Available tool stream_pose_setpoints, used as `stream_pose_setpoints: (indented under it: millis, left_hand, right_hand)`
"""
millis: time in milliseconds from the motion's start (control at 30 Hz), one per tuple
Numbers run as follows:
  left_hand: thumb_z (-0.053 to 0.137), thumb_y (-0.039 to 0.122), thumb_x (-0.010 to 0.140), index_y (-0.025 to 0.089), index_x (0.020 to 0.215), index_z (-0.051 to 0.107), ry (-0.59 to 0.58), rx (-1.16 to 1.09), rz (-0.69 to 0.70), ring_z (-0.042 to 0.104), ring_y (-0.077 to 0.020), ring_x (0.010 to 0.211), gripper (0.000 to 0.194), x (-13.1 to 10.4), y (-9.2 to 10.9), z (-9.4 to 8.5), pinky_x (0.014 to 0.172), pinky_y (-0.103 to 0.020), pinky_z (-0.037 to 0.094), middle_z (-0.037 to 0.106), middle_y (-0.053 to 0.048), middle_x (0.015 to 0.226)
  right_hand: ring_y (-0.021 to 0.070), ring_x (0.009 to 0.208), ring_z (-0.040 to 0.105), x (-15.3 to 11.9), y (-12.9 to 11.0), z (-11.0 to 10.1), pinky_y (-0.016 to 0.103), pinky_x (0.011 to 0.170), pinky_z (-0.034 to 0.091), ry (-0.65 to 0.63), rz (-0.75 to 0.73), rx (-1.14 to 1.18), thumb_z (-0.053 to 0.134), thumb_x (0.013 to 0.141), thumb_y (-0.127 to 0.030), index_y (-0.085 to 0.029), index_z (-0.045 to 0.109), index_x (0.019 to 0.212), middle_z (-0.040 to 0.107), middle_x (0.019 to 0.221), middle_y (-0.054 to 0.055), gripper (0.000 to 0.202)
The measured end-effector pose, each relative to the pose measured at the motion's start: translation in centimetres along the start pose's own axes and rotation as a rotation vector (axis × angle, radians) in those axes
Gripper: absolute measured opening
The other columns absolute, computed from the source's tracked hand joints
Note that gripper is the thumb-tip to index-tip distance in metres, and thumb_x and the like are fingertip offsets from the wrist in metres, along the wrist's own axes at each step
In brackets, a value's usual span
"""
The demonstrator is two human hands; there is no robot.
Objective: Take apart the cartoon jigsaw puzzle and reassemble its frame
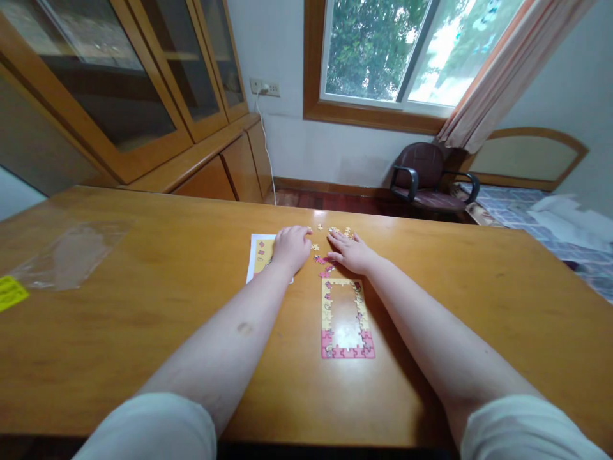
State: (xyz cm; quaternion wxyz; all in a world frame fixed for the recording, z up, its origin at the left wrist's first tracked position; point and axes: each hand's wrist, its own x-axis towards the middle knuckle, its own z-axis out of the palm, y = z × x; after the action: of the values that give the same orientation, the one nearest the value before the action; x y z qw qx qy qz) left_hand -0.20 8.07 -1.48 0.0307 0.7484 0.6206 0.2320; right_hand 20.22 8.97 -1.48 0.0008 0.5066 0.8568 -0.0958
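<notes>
My left hand (291, 246) rests over the right part of a printed picture sheet (255, 260), its fingers curled together by a small puzzle piece. What those fingers hold, if anything, is hidden. My right hand (353, 253) lies with fingers spread on the table, touching a group of loose yellow puzzle pieces (347, 231). Between the hands are a yellow piece (315, 247) and several pink pieces (324, 275). Nearer to me lies a joined puzzle border (326, 319), yellow above and pink below, with bare table showing inside it.
The wooden table (191, 255) reaches across the view. A clear plastic bag (67, 255) and a yellow label (12, 292) lie at its left. Beyond stand a glass-door cabinet (186, 121), an office chair (421, 172) and a bed (527, 204).
</notes>
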Motion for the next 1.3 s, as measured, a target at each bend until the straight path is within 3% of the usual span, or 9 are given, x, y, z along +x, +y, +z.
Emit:
stream_pose_setpoints:
  millis: [267, 400, 500, 633, 833, 967, 1033, 1167, 1300]
  left_hand:
    - [0.04, 0.02, 0.085, 0.025, 0.104, 0.067, 0.008, 0.033, -0.127, 0.058, -0.0254, 0.104, 0.033, 0.0, -0.3, -0.4, 0.092, -0.039, 0.042, 0.068, -0.004, 0.111]
    - [0.039, 0.017, 0.084, 0.025, 0.114, 0.061, 0.056, 0.072, -0.203, 0.057, -0.0267, 0.106, 0.038, 0.0, -0.7, -0.3, 0.092, -0.042, 0.041, 0.064, -0.007, 0.117]
    - [0.039, 0.016, 0.084, 0.024, 0.121, 0.057, 0.077, 0.094, -0.263, 0.055, -0.0286, 0.109, 0.043, 0.0, -0.9, -0.2, 0.094, -0.045, 0.04, 0.061, -0.01, 0.122]
    - [0.042, 0.022, 0.083, 0.024, 0.121, 0.059, 0.037, 0.131, -0.24, 0.052, -0.031, 0.114, 0.042, 0.0, -0.9, 0.2, 0.1, -0.05, 0.037, 0.06, -0.012, 0.123]
    - [0.043, 0.034, 0.085, 0.034, 0.119, 0.064, -0.056, 0.133, -0.159, 0.026, -0.0362, 0.139, 0.04, 0.0, -0.9, 1.6, 0.109, -0.069, 0.009, 0.049, -0.005, 0.142]
    - [0.041, 0.033, 0.088, 0.036, 0.114, 0.067, -0.177, 0.049, 0.045, 0.027, -0.0313, 0.139, 0.037, -0.1, 0.0, 1.0, 0.113, -0.063, 0.01, 0.051, 0.0, 0.14]
    - [0.038, 0.029, 0.088, 0.034, 0.122, 0.062, -0.154, 0.02, 0.132, 0.034, -0.0267, 0.136, 0.041, -0.2, 0.3, 0.3, 0.115, -0.055, 0.015, 0.05, 0.0, 0.141]
    - [0.037, 0.019, 0.086, 0.025, 0.118, 0.063, 0.026, 0.105, -0.072, 0.054, -0.0262, 0.111, 0.041, -0.2, -0.3, -1.0, 0.101, -0.044, 0.036, 0.064, -0.007, 0.12]
    - [0.04, 0.019, 0.085, 0.025, 0.107, 0.067, 0.017, 0.206, -0.208, 0.058, -0.029, 0.1, 0.035, -0.1, -1.2, -1.3, 0.092, -0.047, 0.038, 0.07, -0.008, 0.105]
  right_hand:
    - [0.0283, 0.143, 0.022, 0.4, 2.2, -0.8, 0.061, 0.113, 0.013, 0.038, 0.132, -0.003, 0.031, 0.096, -0.053, -0.022, 0.036, 0.146, 0.027, 0.155, 0.009, 0.059]
    - [0.0332, 0.144, 0.016, 2.0, 1.6, -0.6, 0.062, 0.112, 0.012, 0.081, 0.155, 0.0, 0.031, 0.094, -0.057, -0.027, 0.034, 0.147, 0.02, 0.157, 0.008, 0.061]
    - [0.037, 0.143, 0.016, 2.5, 1.3, -0.7, 0.066, 0.11, 0.011, 0.069, 0.226, 0.031, 0.03, 0.095, -0.056, -0.035, 0.045, 0.141, 0.021, 0.157, 0.006, 0.052]
    - [0.0348, 0.142, 0.023, 0.8, 2.6, -1.2, 0.065, 0.11, 0.011, 0.129, 0.19, 0.09, 0.031, 0.097, -0.051, -0.035, 0.065, 0.12, 0.036, 0.152, 0.002, 0.044]
    - [0.0302, 0.134, 0.036, -3.2, 4.5, -1.5, 0.062, 0.111, 0.012, 0.243, 0.203, 0.139, 0.034, 0.097, -0.045, -0.028, 0.077, 0.09, 0.061, 0.13, 0.002, 0.047]
    - [0.0276, 0.13, 0.041, -3.9, 3.1, -1.2, 0.058, 0.111, 0.017, 0.301, 0.182, 0.125, 0.034, 0.097, -0.044, -0.027, 0.07, 0.11, 0.059, 0.132, 0.005, 0.042]
    - [0.0287, 0.133, 0.037, -3.6, 1.8, -0.9, 0.059, 0.112, 0.016, 0.281, 0.128, 0.084, 0.034, 0.097, -0.046, -0.027, 0.064, 0.122, 0.053, 0.139, 0.005, 0.043]
    - [0.0338, 0.138, 0.029, -2.5, -0.5, -0.1, 0.06, 0.112, 0.015, 0.216, 0.079, -0.001, 0.035, 0.094, -0.054, -0.028, 0.05, 0.138, 0.04, 0.149, 0.008, 0.053]
    - [0.0369, 0.141, 0.023, -1.7, -1.2, 0.3, 0.064, 0.111, 0.012, 0.174, 0.079, -0.012, 0.036, 0.093, -0.058, -0.038, 0.051, 0.135, 0.033, 0.153, 0.004, 0.049]
